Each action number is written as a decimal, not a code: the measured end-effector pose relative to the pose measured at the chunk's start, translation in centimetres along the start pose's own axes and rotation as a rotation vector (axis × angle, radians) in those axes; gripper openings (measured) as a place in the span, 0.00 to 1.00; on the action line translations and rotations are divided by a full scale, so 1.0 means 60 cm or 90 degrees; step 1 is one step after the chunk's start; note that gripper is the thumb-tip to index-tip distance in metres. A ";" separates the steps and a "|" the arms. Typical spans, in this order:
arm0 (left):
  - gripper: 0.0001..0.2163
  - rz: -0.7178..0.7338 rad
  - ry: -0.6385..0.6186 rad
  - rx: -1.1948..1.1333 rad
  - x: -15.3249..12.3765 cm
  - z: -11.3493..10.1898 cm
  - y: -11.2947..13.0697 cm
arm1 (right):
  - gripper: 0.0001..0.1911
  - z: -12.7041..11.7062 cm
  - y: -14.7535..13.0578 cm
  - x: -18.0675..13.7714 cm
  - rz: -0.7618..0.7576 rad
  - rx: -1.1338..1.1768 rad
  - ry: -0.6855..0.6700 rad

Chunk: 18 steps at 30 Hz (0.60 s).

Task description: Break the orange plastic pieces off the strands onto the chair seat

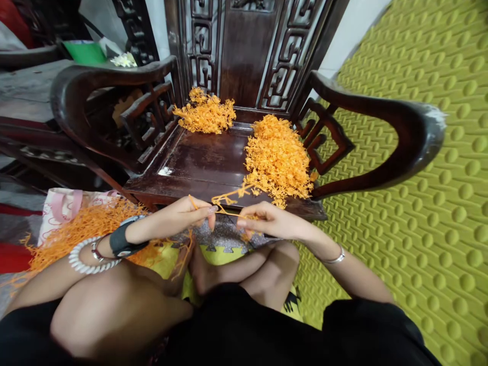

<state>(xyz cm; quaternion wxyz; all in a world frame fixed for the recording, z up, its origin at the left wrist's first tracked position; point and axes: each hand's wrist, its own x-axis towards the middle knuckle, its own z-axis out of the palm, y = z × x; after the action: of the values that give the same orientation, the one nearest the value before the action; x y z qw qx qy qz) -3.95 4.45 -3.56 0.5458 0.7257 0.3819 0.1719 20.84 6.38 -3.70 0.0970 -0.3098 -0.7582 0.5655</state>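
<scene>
Between my two hands an orange cord [229, 213] is stretched short and taut, just in front of the chair seat. My left hand [190, 216] pinches it between thumb and finger, and a loose strand hangs below that hand. My right hand [265, 219] is closed on the other end, fingers curled. From near the left fingertips a thin knotted piece [241, 191] of the cord sticks up toward the right. On the seat behind lie a large heap of knotted orange pieces [280, 157] at the right and a smaller heap [208, 114] at the back left.
A dark carved wooden chair [213, 157] with curved armrests stands before me. Loose orange strands [95, 229] pile at my left beside a white and pink bag [57, 211]. Yellow-green textured matting [450, 229] covers the right side. A green container [86, 52] sits on a side table.
</scene>
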 end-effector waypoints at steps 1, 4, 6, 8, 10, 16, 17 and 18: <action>0.20 -0.007 -0.011 -0.016 0.002 0.000 -0.005 | 0.16 0.001 0.003 -0.004 -0.018 -0.039 0.054; 0.19 -0.012 -0.026 -0.092 0.008 0.004 -0.011 | 0.12 0.008 0.008 -0.012 -0.104 -0.233 0.277; 0.18 -0.018 -0.032 -0.166 0.012 0.009 -0.007 | 0.08 0.013 0.009 -0.015 -0.169 -0.351 0.413; 0.19 -0.044 -0.052 -0.279 0.015 0.011 0.003 | 0.05 0.016 0.007 -0.018 -0.227 -0.419 0.462; 0.27 -0.078 -0.116 -0.422 0.016 0.010 0.014 | 0.05 0.016 0.004 -0.021 -0.284 -0.471 0.428; 0.45 -0.090 -0.363 -0.491 0.031 0.018 0.017 | 0.18 0.030 -0.005 -0.022 -0.343 -0.662 0.197; 0.38 -0.072 -0.367 -0.440 0.035 0.023 0.013 | 0.20 0.036 -0.005 -0.019 -0.329 -0.708 0.184; 0.29 -0.055 -0.355 -0.385 0.039 0.029 0.010 | 0.22 0.042 -0.005 -0.016 -0.313 -0.750 0.176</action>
<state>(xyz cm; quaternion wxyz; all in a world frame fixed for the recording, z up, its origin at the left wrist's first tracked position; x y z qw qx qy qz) -1.07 4.97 -4.02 0.8238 0.5345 0.1821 0.0503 20.21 3.77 -4.07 0.1344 -0.1984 -0.9704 -0.0288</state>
